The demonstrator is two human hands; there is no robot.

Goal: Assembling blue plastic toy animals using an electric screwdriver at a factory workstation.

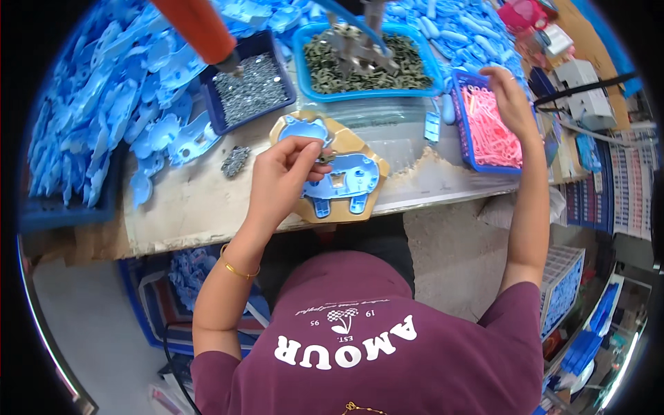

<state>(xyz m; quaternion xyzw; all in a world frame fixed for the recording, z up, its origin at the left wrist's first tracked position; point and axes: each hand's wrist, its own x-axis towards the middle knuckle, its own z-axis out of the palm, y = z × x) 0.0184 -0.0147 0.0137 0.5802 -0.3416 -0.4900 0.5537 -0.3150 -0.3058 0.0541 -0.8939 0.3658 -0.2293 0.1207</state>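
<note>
My left hand (285, 169) is over a tan, block-like fixture (377, 152), thumb and fingers pinched on a small olive piece that shows only in part. In the fixture lies a blue plastic shell (356, 176) with a rounded upper part, a wide body and two short legs; my hand covers some of it. Off to the right, my right hand (510, 100) hovers at the far right side of a blue basket (465, 131) of thin pink plastic pieces (491, 131). Its fingers are loosely bent and apart, with nothing visible in them.
A navy tray (216, 111) of small silver screws and a light-blue tub (301, 66) of olive metal pieces stand behind the fixture. An orange-red tool (197, 31) hangs above them. Blue shells (83, 131) are heaped at left. A small screw pile (236, 161) lies on the table.
</note>
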